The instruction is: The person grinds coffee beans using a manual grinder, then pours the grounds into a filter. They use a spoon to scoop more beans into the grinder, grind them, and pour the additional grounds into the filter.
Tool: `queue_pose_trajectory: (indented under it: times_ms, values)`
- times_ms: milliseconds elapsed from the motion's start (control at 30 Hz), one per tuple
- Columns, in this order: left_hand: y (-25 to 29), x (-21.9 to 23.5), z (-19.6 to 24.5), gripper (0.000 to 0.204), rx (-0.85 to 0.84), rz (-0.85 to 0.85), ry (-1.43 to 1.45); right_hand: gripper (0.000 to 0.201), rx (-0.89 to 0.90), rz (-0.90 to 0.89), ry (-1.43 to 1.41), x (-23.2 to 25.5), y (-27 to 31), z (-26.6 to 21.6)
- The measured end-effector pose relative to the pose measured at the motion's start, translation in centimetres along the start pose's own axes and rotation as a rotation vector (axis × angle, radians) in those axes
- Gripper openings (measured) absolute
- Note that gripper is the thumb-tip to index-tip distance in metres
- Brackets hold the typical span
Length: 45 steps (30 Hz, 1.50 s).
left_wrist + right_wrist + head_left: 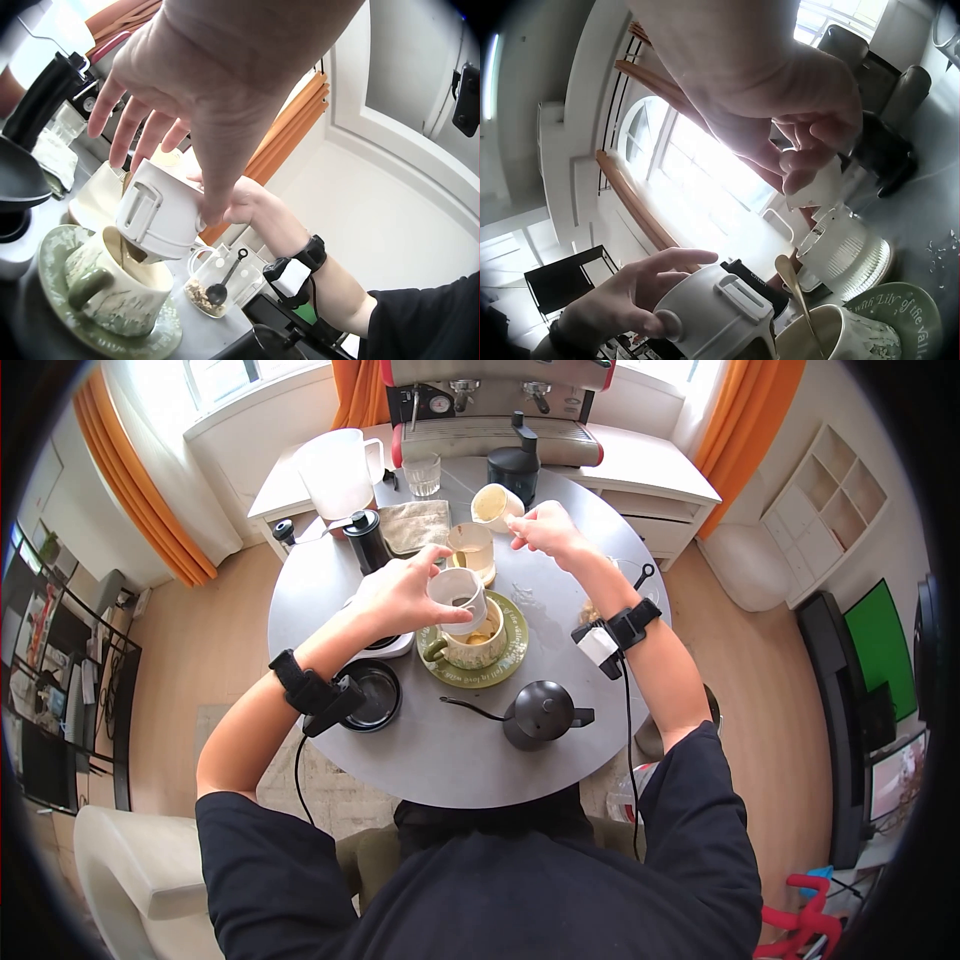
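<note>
My left hand (405,598) grips a white plastic cup-shaped piece (159,214) between thumb and fingers. A slotted tab runs down its side. It tilts above a green-and-cream patterned cup (112,296) that sits on a green saucer (462,678). A gold spoon (798,291) leans inside that cup. Farther back, my right hand (550,530) pinches a small cream-coloured, cup-shaped piece (492,507) by its edge. It is tipped so that its pale inside faces the head camera. Below it stands a ribbed clear vessel (849,251), partly hidden in the head view.
A black gooseneck kettle (540,715) stands near the front edge, with a black round dish (370,695) to its left. Behind are a black grinder (366,542), a folded cloth (416,525), a white pitcher (338,472) and a black canister (512,468). A clear container with a black scoop (225,285) is at right.
</note>
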<state>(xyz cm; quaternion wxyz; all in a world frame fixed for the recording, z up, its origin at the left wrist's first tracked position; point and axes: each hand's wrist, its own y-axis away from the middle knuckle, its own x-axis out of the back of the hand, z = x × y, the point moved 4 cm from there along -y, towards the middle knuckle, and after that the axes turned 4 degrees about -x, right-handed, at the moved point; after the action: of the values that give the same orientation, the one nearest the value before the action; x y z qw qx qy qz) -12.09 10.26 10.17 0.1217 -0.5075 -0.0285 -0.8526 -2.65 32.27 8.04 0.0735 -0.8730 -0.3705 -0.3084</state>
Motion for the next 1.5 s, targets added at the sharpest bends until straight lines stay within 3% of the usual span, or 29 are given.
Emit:
queue_pose_trajectory:
  times_ms: [233,433,533,633,733,867,1067,1267,1500]
  values:
    - [-0.1,-0.1,-0.5,0.089,0.0,-0.004,0.012,0.032,-0.002,0.088,0.351,-0.2,1.0,-1.6]
    - [-0.3,-0.2,-0.6,0.091,-0.004,-0.006,-0.016,0.04,0.071,0.28,0.509,-1.1,0.2,-1.2]
    - [-0.2,0.0,-0.4,0.09,0.001,0.003,-0.019,0.035,0.074,0.244,0.463,-1.0,0.4,-1.4]
    - [-0.2,0.2,-0.9,0.089,0.028,0.017,0.04,0.027,-0.039,-0.014,-0.083,-1.5,-0.7,0.1]
    - [-0.7,0.5,-1.6,0.09,0.063,0.043,0.102,0.021,-0.232,-0.125,-0.48,-1.0,1.3,0.7]
    - [-1.7,1.5,-2.2,0.092,0.053,0.101,0.19,0.02,-0.238,-0.261,-0.648,-0.5,4.4,3.0]
    - [-4.0,2.1,1.5,0.092,-0.05,0.117,0.227,0.027,-0.295,-0.281,-0.508,0.2,10.4,9.3]
    - [-7.7,-3.8,6.4,0.089,-0.183,0.019,0.072,0.029,-0.369,-0.304,-0.467,-0.3,13.0,13.7]
    - [-9.0,-7.5,8.7,0.091,-0.186,-0.098,-0.077,0.031,-0.352,-0.316,-0.451,-0.4,13.3,15.8]
